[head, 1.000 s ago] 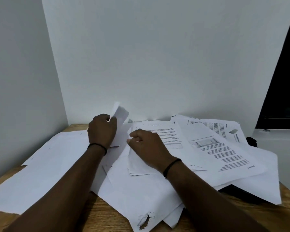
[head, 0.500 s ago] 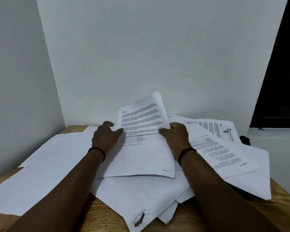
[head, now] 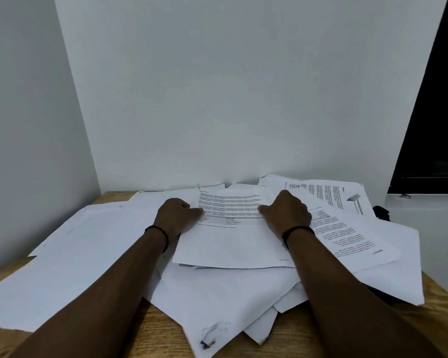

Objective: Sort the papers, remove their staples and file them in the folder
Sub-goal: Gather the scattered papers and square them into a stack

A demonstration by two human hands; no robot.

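Both hands, left hand (head: 176, 215) and right hand (head: 287, 215), grip a printed sheet's (head: 230, 233) side edges, steadying it flat atop the paper pile (head: 217, 301), likely for sorting.

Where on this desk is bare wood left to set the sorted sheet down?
Little. Bare wooden desk shows only along the near edge, between the blank sheets on the left and the stained sheet, and at the near right corner. The middle and right are crowded with overlapping printed pages.
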